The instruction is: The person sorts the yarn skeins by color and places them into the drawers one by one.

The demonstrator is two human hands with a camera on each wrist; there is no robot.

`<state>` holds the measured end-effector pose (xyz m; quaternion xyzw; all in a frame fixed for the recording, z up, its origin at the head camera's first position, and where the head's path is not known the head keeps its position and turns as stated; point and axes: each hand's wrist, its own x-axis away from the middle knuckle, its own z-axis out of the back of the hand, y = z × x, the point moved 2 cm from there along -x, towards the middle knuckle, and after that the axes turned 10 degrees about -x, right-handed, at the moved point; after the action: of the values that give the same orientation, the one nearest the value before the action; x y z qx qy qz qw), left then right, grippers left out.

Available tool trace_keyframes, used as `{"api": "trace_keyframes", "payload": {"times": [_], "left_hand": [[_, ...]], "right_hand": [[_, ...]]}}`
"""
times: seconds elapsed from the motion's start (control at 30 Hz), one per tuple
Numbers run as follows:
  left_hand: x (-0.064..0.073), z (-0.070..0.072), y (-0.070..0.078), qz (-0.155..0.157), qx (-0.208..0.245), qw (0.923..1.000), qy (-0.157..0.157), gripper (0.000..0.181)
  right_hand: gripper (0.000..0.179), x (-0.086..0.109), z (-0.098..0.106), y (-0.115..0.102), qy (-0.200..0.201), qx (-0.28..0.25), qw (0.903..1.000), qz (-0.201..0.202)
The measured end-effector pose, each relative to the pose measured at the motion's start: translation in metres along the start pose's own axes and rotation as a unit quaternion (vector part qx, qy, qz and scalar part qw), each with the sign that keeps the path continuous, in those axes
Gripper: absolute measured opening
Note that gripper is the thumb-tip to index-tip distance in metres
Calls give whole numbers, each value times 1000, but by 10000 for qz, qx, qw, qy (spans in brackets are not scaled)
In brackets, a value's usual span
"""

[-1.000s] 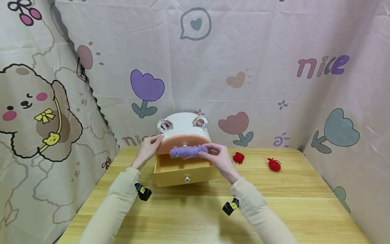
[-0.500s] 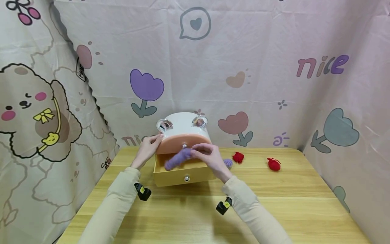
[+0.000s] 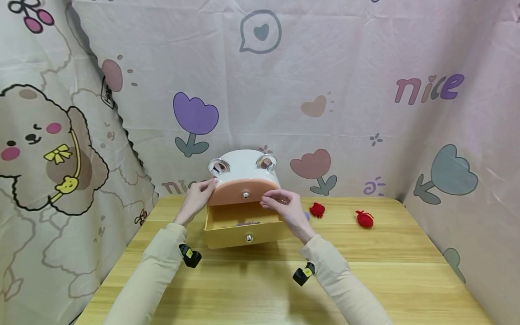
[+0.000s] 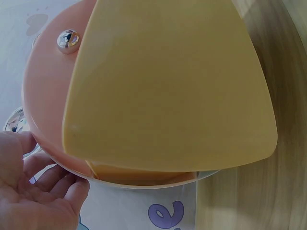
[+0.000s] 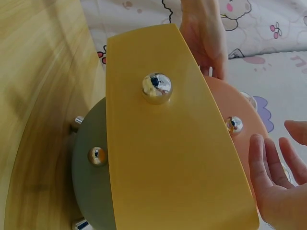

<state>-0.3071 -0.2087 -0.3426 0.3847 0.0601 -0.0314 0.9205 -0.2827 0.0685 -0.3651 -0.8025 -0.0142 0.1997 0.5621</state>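
A small frog-shaped drawer cabinet (image 3: 245,164), white on top with shiny eyes, stands on the table. Its yellow drawer (image 3: 227,238) is pulled out below a closed pink drawer (image 3: 227,192). Only the top of a purple yarn bundle (image 3: 248,223) shows behind the yellow drawer's front. My left hand (image 3: 197,199) holds the cabinet's upper left edge; in the left wrist view, bent fingers (image 4: 55,179) lie along its side. Over the yellow drawer's right side hovers my right hand (image 3: 288,210), fingers apart and holding nothing.
Two red yarn bundles lie on the table to the right, one nearer (image 3: 317,210) and one farther right (image 3: 365,219). A bit of purple yarn (image 3: 307,216) peeks out behind my right wrist. A green drawer (image 5: 88,179) is shut below the yellow one. Printed curtains hang behind.
My right hand lowered the purple yarn bundle into the yellow drawer and let go of it, then moved slightly up and right. My left hand stayed at the cabinet's edge.
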Motion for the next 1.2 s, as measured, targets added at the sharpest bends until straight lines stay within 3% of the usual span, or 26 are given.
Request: {"api": "trace_keyframes", "payload": {"times": [0.4, 0.63, 0.8, 0.97, 1.2], "left_hand": [[0, 1, 0, 11, 11, 10000, -7, 60], [0, 0, 0, -15, 17, 10000, 23, 60], [0, 0, 0, -10, -31, 10000, 44, 60], [0, -1, 0, -3, -70, 9999, 99, 59], [0, -1, 0, -1, -15, 10000, 27, 59]], "right_hand": [[33, 3, 27, -3, 646, -44, 9977, 209], [8, 3, 54, 8, 1247, -80, 9905, 577], [15, 4, 71, 20, 1687, -326, 9823, 750], [27, 4, 88, 34, 2061, -383, 9755, 667], [38, 8, 108, 50, 2509, 277, 9669, 365]]}}
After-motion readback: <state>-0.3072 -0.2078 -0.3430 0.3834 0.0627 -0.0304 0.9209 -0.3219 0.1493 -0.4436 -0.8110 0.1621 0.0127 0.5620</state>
